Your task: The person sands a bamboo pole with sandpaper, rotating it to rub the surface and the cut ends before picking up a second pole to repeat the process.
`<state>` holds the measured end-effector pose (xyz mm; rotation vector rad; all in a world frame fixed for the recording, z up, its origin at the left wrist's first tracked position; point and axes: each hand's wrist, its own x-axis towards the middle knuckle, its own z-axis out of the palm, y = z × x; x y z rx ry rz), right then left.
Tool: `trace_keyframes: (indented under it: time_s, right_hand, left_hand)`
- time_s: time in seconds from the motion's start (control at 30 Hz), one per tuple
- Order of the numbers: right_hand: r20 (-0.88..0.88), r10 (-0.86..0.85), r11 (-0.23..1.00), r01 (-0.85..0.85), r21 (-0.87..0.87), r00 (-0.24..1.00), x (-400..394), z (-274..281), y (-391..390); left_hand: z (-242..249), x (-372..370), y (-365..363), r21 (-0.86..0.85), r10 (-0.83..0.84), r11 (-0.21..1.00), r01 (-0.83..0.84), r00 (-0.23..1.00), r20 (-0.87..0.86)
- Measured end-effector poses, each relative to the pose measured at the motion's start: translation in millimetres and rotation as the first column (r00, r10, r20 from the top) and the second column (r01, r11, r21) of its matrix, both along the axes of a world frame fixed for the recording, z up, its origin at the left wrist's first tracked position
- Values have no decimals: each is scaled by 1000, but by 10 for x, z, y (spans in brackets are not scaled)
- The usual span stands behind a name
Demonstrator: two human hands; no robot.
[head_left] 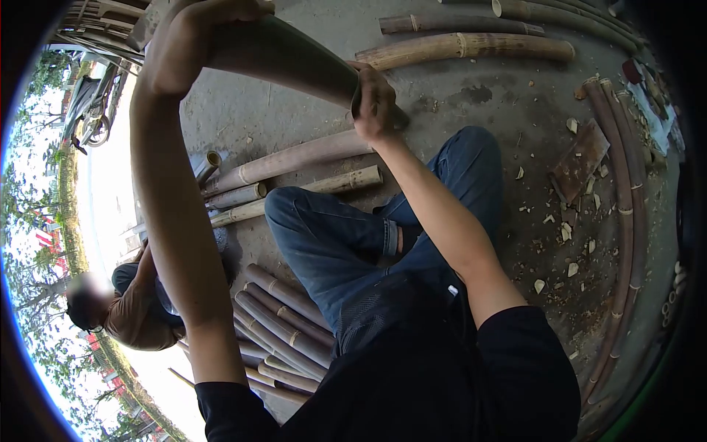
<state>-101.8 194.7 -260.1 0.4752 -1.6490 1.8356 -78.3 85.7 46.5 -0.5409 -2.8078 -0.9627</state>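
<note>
A thick, dark green-brown bamboo pole (287, 62) is held up slantwise in front of me. My left hand (195, 37) wraps around its upper left part, near the top of the view. Lower down on the right, my right hand (375, 103) is closed on the pole's other end, with the fingers curled over the rim. Part of that end is hidden behind the fingers. Beneath the held pole, a long bamboo pole (294, 158) and a thinner, paler pole (324, 182) lie on the ground in front of my crossed legs (331, 228).
Several cut bamboo pieces (287, 309) are stacked to my left, near a seated person (143, 317). Farther off lies a mottled pole (471, 46). To the right are a rusty plate (579, 162), scattered chips (565, 232) and long curved poles (626, 214). A bicycle (96, 127) stands outside.
</note>
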Motion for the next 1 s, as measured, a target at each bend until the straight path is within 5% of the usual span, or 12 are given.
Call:
trace_keyframes:
  time_s: [0.03,0.17,0.33,0.4,0.47,0.5,0.57,0.67,0.73,0.8,0.87,1.0]
  right_hand:
    - [171,134,991,-131,-30,976,-19,-166,59]
    - [551,361,923,-373,-95,752,-315,-563,127]
    - [207,348,930,-364,44,914,58,1179,92]
    - [5,251,963,-250,100,968,66,1450,29]
    - [-166,286,949,-255,186,944,16,1562,93]
    - [-22,463,851,-437,293,886,-120,1271,111]
    - [-255,279,923,-185,336,926,-309,454,-14]
    - [-106,388,826,-294,480,916,-353,-190,156]
    - [277,436,724,-516,458,856,-359,-49,94]
    - [-267,123,922,-12,386,956,-103,813,-132]
    - [31,353,896,-347,277,935,111,1931,-180]
    - [-93,164,909,-114,401,982,37,2023,-391]
  left_hand:
    - [-53,-255,-422,-70,-93,992,102,988,125]
    - [-130,-266,-452,-125,-160,981,150,984,-77]
    - [20,-108,-175,-252,-299,920,300,953,44]
    - [-6,-51,-150,-286,-337,914,288,931,-140]
    - [-65,-13,-238,-299,-346,911,284,920,-183]
    - [-93,20,-286,-248,-319,931,267,927,-198]
    - [-114,53,-379,-164,-272,957,239,935,-226]
    - [-134,90,-473,-96,-221,975,202,932,-288]
    - [-152,77,-492,-53,-206,978,200,918,-339]
    - [-188,23,-452,-16,-209,975,221,893,-398]
    - [-243,-32,-405,16,-198,973,230,866,-459]
    - [-276,-82,-498,18,-152,981,196,814,-560]
